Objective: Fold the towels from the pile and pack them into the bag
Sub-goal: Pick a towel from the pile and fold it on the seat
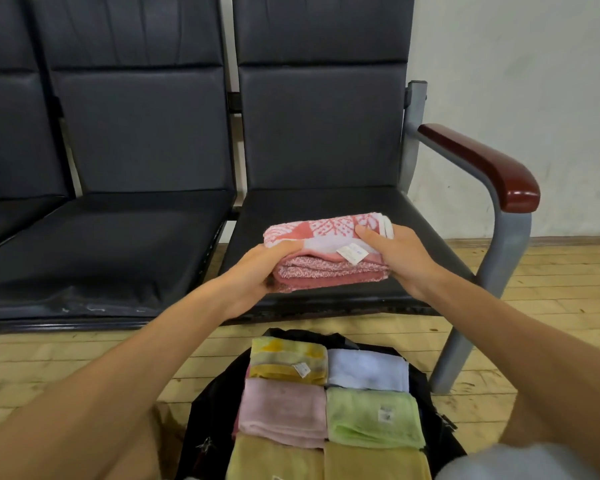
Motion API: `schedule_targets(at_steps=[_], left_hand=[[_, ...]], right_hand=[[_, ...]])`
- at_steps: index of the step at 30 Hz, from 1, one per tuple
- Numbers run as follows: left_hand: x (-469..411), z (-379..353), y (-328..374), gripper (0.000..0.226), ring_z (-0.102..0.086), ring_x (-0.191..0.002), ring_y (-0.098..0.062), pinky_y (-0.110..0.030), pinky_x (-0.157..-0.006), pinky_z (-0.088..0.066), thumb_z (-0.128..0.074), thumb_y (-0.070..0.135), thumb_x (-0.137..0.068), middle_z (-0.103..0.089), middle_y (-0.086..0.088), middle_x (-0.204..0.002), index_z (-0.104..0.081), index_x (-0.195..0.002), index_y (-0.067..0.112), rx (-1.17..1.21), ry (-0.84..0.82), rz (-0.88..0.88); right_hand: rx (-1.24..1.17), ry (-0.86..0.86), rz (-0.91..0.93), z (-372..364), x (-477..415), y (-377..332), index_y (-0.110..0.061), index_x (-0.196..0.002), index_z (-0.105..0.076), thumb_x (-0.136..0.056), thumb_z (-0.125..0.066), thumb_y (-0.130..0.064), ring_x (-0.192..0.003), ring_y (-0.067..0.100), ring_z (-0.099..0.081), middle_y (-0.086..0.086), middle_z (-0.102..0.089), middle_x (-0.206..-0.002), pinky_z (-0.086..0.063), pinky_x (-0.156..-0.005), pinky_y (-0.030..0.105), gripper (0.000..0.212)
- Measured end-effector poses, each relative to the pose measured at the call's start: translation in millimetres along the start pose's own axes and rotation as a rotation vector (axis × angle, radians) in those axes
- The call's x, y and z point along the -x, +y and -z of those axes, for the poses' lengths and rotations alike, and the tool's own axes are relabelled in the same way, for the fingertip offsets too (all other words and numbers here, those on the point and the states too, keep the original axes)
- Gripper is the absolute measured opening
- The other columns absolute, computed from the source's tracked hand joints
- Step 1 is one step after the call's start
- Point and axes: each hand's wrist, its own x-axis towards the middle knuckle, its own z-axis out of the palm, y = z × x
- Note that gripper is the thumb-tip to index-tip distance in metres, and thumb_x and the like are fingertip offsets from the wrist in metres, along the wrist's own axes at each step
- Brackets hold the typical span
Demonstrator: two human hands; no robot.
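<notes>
Head view: our left grip (pixel 257 268) is curled round the left end of a folded pink patterned towel (pixel 326 237). Our right grip (pixel 400 254) pinches the right end, thumb on top beside a white label (pixel 352 253). We hold the towel at the centre of the frame, over the front of the right-hand black seat (pixel 326 202); we cannot tell whether it touches the cushion. At the bottom centre a black bag (pixel 215 403) lies open on the wooden floor (pixel 551 271), packed with folded towels in two columns. At the top are a yellow patterned towel (pixel 288 358) and a pale blue towel (pixel 368 370). Below them are a pale pink towel (pixel 284 410) and a green towel (pixel 371 415), then two mustard towels (pixel 274 459) at the lower edge. A red-brown armrest (pixel 482 164) stands at the right.
</notes>
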Motion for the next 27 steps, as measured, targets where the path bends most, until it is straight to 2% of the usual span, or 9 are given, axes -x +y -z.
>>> schedule_targets(at_steps=[4, 6, 9, 13, 16, 19, 23, 25, 27], left_hand=[[18, 5, -12, 0.020, -0.068, -0.102, -0.016, -0.036, -0.091, -0.055, -0.060, 0.023, -0.094, -0.071, 0.002, -0.110, -0.062, -0.114, 0.025, -0.277, -0.038, -0.080], [31, 9, -22, 0.022, -0.068, -0.101, -0.012, -0.035, -0.092, -0.055, -0.058, 0.022, -0.096, -0.070, 0.005, -0.113, -0.060, -0.117, 0.027, -0.368, -0.058, -0.136], [50, 12, -38, 0.023, -0.071, -0.087, -0.014, -0.037, -0.076, -0.060, -0.057, 0.026, -0.097, -0.071, 0.002, -0.108, -0.059, -0.120, 0.022, -0.404, -0.057, -0.141], [66, 14, -65, 0.028, -0.071, -0.069, -0.016, -0.035, -0.060, -0.059, -0.058, 0.037, -0.095, -0.073, -0.001, -0.097, -0.060, -0.117, 0.019, -0.527, -0.078, -0.106], [66, 21, -94, 0.033, -0.072, -0.083, -0.021, -0.039, -0.074, -0.060, -0.060, 0.042, -0.093, -0.073, -0.001, -0.103, -0.060, -0.118, 0.021, -0.570, -0.149, 0.026], [57, 32, -135, 0.032, -0.066, -0.105, -0.023, -0.043, -0.087, -0.054, -0.059, 0.034, -0.096, -0.069, -0.001, -0.115, -0.056, -0.125, 0.022, -0.598, -0.249, 0.220], [51, 53, -188, 0.049, -0.058, -0.118, -0.020, -0.034, -0.095, -0.052, -0.054, 0.019, -0.097, -0.054, 0.001, -0.136, -0.035, -0.142, 0.022, -0.555, -0.391, 0.466], [51, 60, -204, 0.048, -0.052, -0.123, -0.019, -0.034, -0.099, -0.048, -0.048, 0.009, -0.098, -0.049, 0.005, -0.138, -0.034, -0.140, 0.028, -0.574, -0.464, 0.532], [50, 67, -221, 0.048, -0.053, -0.123, -0.019, -0.033, -0.098, -0.049, -0.049, 0.004, -0.096, -0.050, 0.004, -0.137, -0.040, -0.138, 0.025, -0.610, -0.460, 0.577]], right_hand=[[0.201, 0.068, 0.014, -3, 19, 15, -0.025, -0.102, -0.067, -0.092, -0.060, -0.047, -0.084, 0.017, -0.073, -0.002, -0.075, -0.096, -0.060, -0.080, 0.037, 0.026], [0.281, 0.060, 0.013, -4, 33, 22, -0.021, -0.102, -0.068, -0.092, -0.058, -0.052, -0.075, 0.017, -0.072, -0.001, -0.075, -0.089, -0.059, -0.062, 0.030, 0.035], [0.241, 0.006, -0.085, -9, 58, 37, -0.015, -0.104, -0.069, -0.090, -0.058, -0.055, -0.069, 0.017, -0.072, 0.004, -0.075, -0.085, -0.047, -0.044, 0.021, 0.043], [0.183, -0.004, -0.228, -18, 84, 67, -0.007, -0.090, -0.069, -0.090, -0.060, -0.052, -0.065, 0.019, -0.068, 0.010, -0.072, -0.077, -0.052, -0.056, 0.029, 0.046], [0.152, -0.039, -0.357, -26, 99, 97, -0.009, -0.090, -0.065, -0.092, -0.060, -0.049, -0.055, 0.013, -0.063, 0.004, -0.070, -0.068, -0.048, -0.048, 0.022, 0.040], [0.113, -0.078, -0.525, -36, 106, 139, -0.010, -0.104, -0.064, -0.093, -0.059, -0.046, -0.078, 0.021, -0.066, 0.010, -0.072, -0.094, -0.054, -0.068, 0.032, 0.037], [-0.038, -0.295, -0.782, -48, 117, 191, -0.005, -0.121, -0.060, -0.096, -0.059, -0.010, -0.106, 0.029, -0.066, 0.014, -0.069, -0.117, -0.051, -0.095, 0.044, 0.025], [-0.068, -0.356, -0.849, -55, 121, 213, 0.000, -0.121, -0.060, -0.094, -0.058, 0.001, -0.106, 0.031, -0.065, 0.015, -0.068, -0.118, -0.053, -0.094, 0.044, 0.027], [0.056, -0.350, -0.860, -67, 124, 230, 0.007, -0.115, -0.059, -0.094, -0.057, 0.003, -0.085, 0.026, -0.064, 0.017, -0.066, -0.100, -0.054, -0.076, 0.038, 0.022]])
